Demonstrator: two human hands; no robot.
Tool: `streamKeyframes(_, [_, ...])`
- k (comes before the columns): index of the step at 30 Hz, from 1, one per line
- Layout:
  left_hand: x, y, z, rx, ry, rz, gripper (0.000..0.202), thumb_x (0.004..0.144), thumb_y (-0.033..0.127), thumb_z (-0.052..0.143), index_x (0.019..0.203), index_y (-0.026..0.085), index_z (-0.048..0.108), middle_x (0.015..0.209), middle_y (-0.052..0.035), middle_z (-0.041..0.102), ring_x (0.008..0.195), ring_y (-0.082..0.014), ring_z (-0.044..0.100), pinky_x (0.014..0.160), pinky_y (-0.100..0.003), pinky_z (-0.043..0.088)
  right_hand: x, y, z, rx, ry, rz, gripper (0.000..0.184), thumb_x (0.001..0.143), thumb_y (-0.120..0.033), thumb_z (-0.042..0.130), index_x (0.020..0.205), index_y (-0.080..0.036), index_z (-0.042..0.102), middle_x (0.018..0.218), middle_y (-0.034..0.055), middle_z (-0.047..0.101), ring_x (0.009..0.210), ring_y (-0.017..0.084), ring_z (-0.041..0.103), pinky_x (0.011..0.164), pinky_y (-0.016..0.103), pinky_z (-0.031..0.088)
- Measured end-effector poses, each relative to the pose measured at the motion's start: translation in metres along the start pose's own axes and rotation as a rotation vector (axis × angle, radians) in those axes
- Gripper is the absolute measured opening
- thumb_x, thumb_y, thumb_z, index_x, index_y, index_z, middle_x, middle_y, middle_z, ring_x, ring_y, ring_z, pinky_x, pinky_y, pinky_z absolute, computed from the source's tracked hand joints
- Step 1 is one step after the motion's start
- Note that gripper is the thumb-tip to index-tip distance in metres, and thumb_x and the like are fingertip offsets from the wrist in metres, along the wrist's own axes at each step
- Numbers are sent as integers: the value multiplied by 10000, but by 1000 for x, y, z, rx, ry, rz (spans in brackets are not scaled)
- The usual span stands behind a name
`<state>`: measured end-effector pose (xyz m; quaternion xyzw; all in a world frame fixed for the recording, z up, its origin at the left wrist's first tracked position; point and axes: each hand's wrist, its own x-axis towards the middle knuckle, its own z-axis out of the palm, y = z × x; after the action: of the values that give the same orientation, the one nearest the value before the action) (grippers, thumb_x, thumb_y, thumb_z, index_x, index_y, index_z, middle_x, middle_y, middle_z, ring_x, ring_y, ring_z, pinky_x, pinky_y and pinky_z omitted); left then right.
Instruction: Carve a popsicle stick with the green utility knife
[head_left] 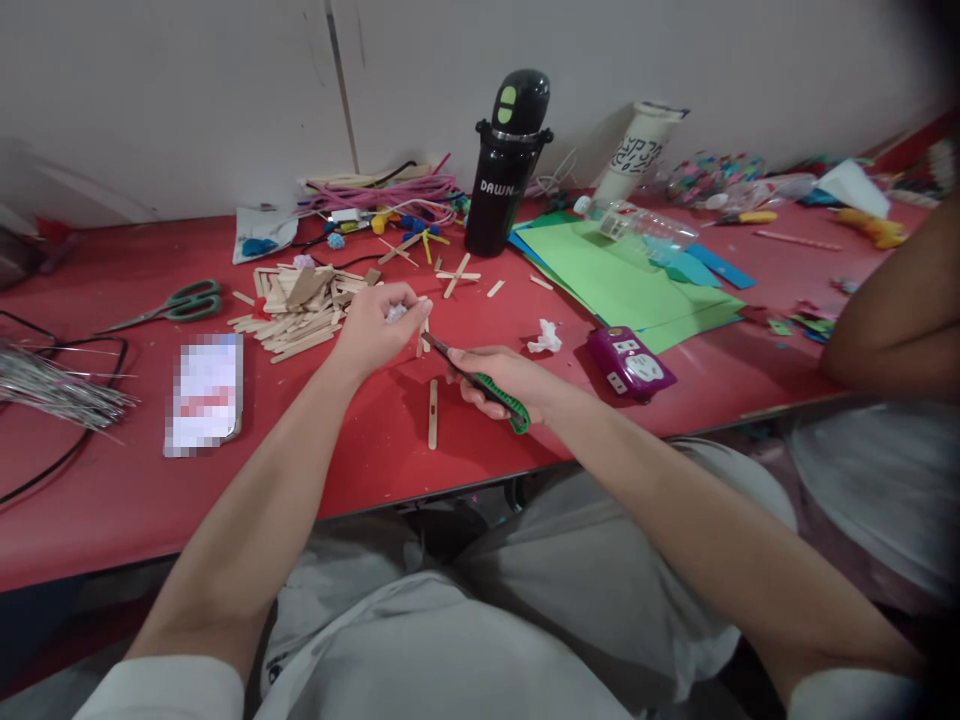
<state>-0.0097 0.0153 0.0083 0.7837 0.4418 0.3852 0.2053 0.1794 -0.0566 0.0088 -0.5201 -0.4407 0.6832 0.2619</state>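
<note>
My left hand (379,325) is closed over a short wooden craft stick (422,335) and a small crumpled white scrap, held just above the red table (112,500). My right hand (499,378) grips green-handled scissors (480,383) whose dark blades point left and meet the held stick. One loose stick (433,413) lies on the table below my hands. A heap of wooden sticks (300,310) sits just left of my left hand.
A phone (204,392) lies at the left, near grey-green scissors (169,306) and silver tinsel (52,385). Behind stand a black bottle (506,160), green paper sheets (622,280), a purple power strip (630,363) and a crumpled tissue (545,337). Another person's arm (900,310) rests at the right.
</note>
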Motion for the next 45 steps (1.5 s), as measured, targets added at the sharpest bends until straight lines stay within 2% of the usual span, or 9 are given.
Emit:
streamKeyframes(7, [-3,0,-8,205,41,7,338,882,420,543,634,190,560,581,-2,540,578,-132,445,598,-303,329,4,2,9,-5,29,-39,299,1051,-370,480,825,-186,547,481,-50,483,299,73,376,297,180,236])
streamKeyframes(13, [-5,3,-15,374,-21,-22,374,916,442,511,652,192,601,634,-36,612,628,-163,505,625,-314,341,5,8,13,-58,40,-92,294,1048,-361,490,811,-191,530,505,-49,493,311,69,386,299,191,222])
streamKeyframes(21, [-3,-11,-18,471,-93,-59,442,948,492,475,633,204,588,664,-62,620,671,-193,524,633,-324,316,7,16,9,-128,48,-154,288,1040,-375,492,819,-197,550,507,-52,506,318,75,400,308,199,257])
streamKeyframes(24, [-1,-14,-20,449,-75,-87,420,945,466,495,625,203,563,652,-54,593,671,-189,501,635,-323,303,6,17,8,-119,44,-154,288,1033,-380,496,818,-197,551,505,-54,507,316,74,399,305,199,249])
streamKeyframes(28, [1,-18,-25,371,14,-136,387,925,412,546,605,196,516,602,-23,505,635,-161,442,634,-320,282,5,20,7,-111,33,-166,293,1019,-399,511,818,-193,567,505,-52,514,314,73,406,306,200,256])
streamKeyframes(32, [2,-20,-25,264,68,-148,447,937,424,539,569,193,436,541,15,370,576,-129,361,608,-318,252,6,23,6,-53,78,-267,302,977,-431,585,783,-204,539,534,-58,526,332,68,423,329,201,297])
streamKeyframes(35, [2,-18,-20,182,51,-152,456,954,407,510,561,193,421,529,24,347,555,-120,341,585,-316,243,8,22,4,-60,245,-346,344,890,-424,715,736,-226,480,472,-77,483,355,78,432,352,199,325])
streamKeyframes(38, [2,-15,-12,98,23,-174,456,964,400,486,561,193,430,520,25,363,546,-118,346,562,-306,248,12,20,-1,-26,390,-354,313,864,-386,740,765,-237,483,415,-79,470,358,96,426,359,205,327])
streamKeyframes(45, [-1,-7,3,-30,-45,-209,458,957,420,493,559,195,458,516,34,325,539,-116,328,536,-288,254,18,15,-6,87,347,-347,177,846,-240,666,769,-224,507,452,-88,461,357,80,374,349,216,286])
